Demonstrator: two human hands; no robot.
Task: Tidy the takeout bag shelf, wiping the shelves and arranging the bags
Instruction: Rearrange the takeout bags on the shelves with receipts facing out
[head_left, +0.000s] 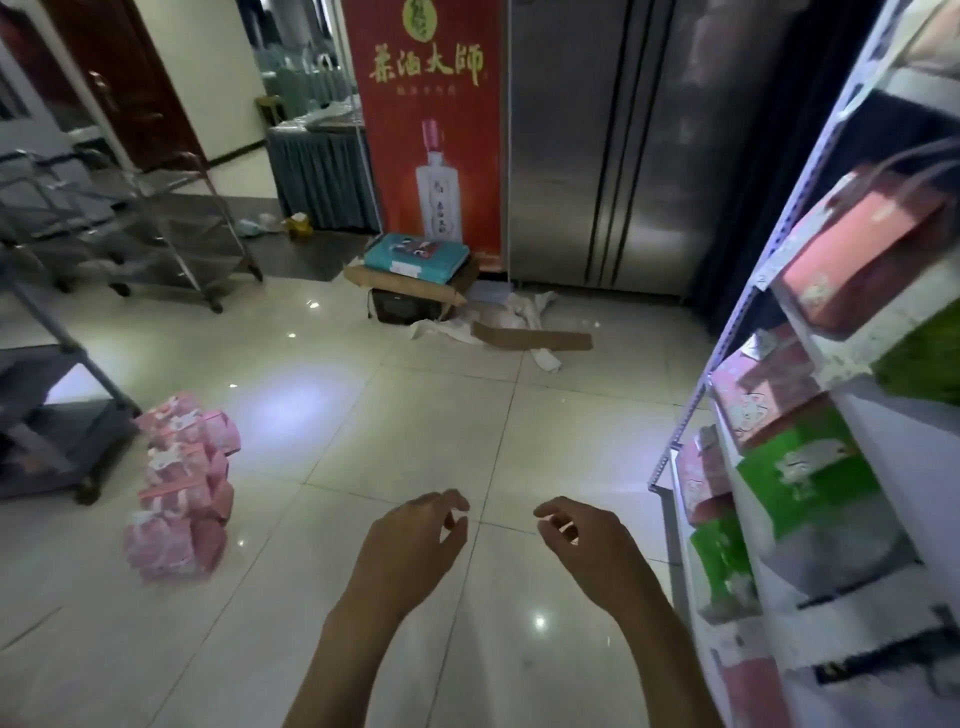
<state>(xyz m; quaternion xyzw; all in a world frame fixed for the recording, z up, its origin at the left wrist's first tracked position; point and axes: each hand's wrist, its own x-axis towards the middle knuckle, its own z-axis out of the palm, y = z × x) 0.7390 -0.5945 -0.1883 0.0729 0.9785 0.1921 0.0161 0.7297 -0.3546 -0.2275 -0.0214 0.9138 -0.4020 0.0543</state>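
The white metal shelf (696, 400) runs along the right edge, its levels holding pink bags (857, 249) and green bags (800, 467) lying on their sides. A pile of pink bags (179, 483) sits on the tiled floor at the lower left. My left hand (415, 540) and my right hand (587, 545) hang side by side over the floor in front of me, fingers loosely curled and apart, holding nothing. Both hands are apart from the shelf and from the floor pile. No cloth is visible.
A grey cart (57, 415) stands at the left, a steel trolley (171, 234) behind it. Ahead are a red banner (426, 130), a steel fridge (623, 145), an open cardboard box (415, 286) with a teal package, and loose cardboard (530, 338) and paper on the floor.
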